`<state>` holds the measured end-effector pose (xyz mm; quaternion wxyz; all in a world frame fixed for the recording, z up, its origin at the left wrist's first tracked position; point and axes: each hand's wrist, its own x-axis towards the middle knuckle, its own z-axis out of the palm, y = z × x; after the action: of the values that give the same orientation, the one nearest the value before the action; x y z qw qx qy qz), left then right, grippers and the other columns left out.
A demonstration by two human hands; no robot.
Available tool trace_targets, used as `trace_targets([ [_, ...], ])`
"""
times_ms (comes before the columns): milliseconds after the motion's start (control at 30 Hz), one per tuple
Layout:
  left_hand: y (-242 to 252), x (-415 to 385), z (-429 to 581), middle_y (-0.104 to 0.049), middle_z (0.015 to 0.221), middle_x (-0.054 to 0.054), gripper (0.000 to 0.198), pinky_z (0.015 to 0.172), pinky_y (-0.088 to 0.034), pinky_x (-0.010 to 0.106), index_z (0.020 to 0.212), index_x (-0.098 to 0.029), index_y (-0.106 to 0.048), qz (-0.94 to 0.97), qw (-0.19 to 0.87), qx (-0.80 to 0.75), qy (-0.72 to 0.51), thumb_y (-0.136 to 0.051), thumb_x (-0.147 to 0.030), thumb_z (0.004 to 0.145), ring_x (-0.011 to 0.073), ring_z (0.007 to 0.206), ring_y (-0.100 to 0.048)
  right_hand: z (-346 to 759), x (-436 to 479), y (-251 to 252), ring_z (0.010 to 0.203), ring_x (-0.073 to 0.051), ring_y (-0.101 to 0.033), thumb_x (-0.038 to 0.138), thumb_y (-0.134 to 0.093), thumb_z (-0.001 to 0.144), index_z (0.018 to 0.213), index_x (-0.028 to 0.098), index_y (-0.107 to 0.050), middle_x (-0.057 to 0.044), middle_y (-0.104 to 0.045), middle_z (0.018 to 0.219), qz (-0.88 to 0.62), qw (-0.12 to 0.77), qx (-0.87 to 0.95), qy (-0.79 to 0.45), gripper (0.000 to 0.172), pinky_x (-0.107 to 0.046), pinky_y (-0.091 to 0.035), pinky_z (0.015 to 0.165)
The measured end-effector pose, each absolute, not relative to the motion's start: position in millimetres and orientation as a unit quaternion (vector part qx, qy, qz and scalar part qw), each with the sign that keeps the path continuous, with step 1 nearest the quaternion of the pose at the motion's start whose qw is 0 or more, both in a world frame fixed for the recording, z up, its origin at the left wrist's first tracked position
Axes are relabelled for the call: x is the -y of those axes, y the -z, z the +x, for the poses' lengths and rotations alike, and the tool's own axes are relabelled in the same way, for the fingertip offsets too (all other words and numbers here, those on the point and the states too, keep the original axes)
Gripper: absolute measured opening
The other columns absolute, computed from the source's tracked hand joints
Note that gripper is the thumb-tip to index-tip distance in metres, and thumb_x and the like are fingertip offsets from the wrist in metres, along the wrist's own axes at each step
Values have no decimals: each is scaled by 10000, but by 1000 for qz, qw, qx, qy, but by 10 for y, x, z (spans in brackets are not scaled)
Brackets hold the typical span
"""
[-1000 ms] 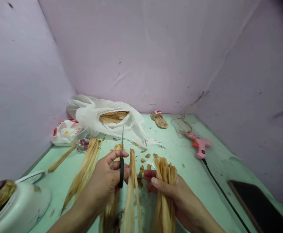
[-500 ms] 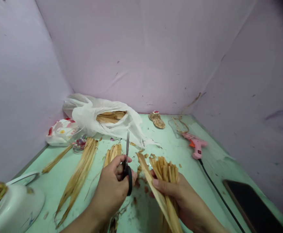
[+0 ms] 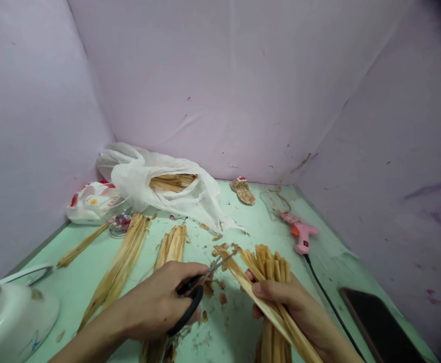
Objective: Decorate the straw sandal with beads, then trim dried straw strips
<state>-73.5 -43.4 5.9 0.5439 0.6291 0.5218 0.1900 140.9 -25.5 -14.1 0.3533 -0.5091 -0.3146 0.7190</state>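
My left hand [image 3: 160, 302] grips black-handled scissors [image 3: 193, 305]. Their blades are parted around the tip of a flat, dried tan plant strip [image 3: 245, 280]; whether both touch it I cannot tell. My right hand [image 3: 296, 302] is closed around a bundle of dried plant strips [image 3: 273, 264], the thumb pressing that single strip at the bundle's left side. Brown trimmings [image 3: 208, 287] litter the green tabletop [image 3: 220, 343] below. Another strip bundle [image 3: 175, 244] lies beyond my left hand and partly under it.
A white plastic bag [image 3: 163, 199] with more strips lies at the back. Left are loose strips [image 3: 124, 267], a red-and-white packet [image 3: 91, 204] and a white pot-like object [image 3: 19, 322]. Right are a pink glue gun [image 3: 299, 232] with its cord, a phone [image 3: 382, 322] and a small woven slipper [image 3: 243, 191].
The scissors have swung from upright to pointing right, and their blades have opened at the strip's tip. My right hand has shifted slightly right with the bundle. The view has moved a little.
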Motion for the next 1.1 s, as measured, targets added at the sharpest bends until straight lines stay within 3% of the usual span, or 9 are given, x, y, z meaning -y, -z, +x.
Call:
trace_targets([
  [133, -61, 416, -726, -348, 575, -66, 47, 457, -244, 187, 696, -196, -522, 665, 511, -511, -190, -478, -206, 711, 85, 520, -324, 1402, 250, 148, 446, -88, -502, 210, -658, 513, 671, 149, -648, 25, -575, 580, -482, 320, 344, -740, 170, -192, -449, 429],
  [333, -17, 411, -739, -430, 590, -50, 135, 527, -307, 198, 731, -170, -601, 673, 498, -511, -193, -490, -238, 692, 103, 555, -378, 1428, 235, 153, 429, -90, -491, 219, -628, 523, 682, 162, -622, 36, -548, 530, -478, 305, 362, -740, 169, -183, -420, 416],
  [533, -23, 395, -773, -433, 607, -49, 171, 480, -287, 174, 806, -170, -601, 674, 506, -504, -188, -476, -264, 736, 91, 540, -354, 1458, 219, 199, 401, -82, -486, 199, -623, 518, 651, 155, -611, 33, -555, 541, -472, 302, 363, -745, 141, -193, -427, 409],
  [667, -47, 397, -762, -498, 617, -34, 178, 490, -309, 175, 788, -167, -635, 663, 511, -509, -200, -516, -231, 673, 100, 548, -396, 1457, 211, 220, 413, -75, -479, 185, -614, 518, 655, 149, -616, 28, -556, 558, -463, 297, 366, -750, 142, -187, -445, 405],
  [900, -31, 371, -779, -504, 593, -40, 180, 500, -311, 176, 723, -159, -635, 633, 565, -490, -200, -474, -158, 641, 104, 566, -442, 1482, 205, 241, 386, -74, -485, 197, -612, 522, 662, 156, -611, 42, -546, 545, -461, 288, 373, -752, 146, -190, -436, 397],
  [1100, -26, 364, -777, -514, 558, -42, 212, 414, -296, 171, 761, -154, -646, 562, 610, -526, -185, -472, -179, 643, 74, 444, -415, 1484, 203, 196, 372, -68, -484, 197, -602, 509, 627, 151, -607, 40, -545, 541, -480, 293, 377, -736, 127, -181, -416, 386],
])
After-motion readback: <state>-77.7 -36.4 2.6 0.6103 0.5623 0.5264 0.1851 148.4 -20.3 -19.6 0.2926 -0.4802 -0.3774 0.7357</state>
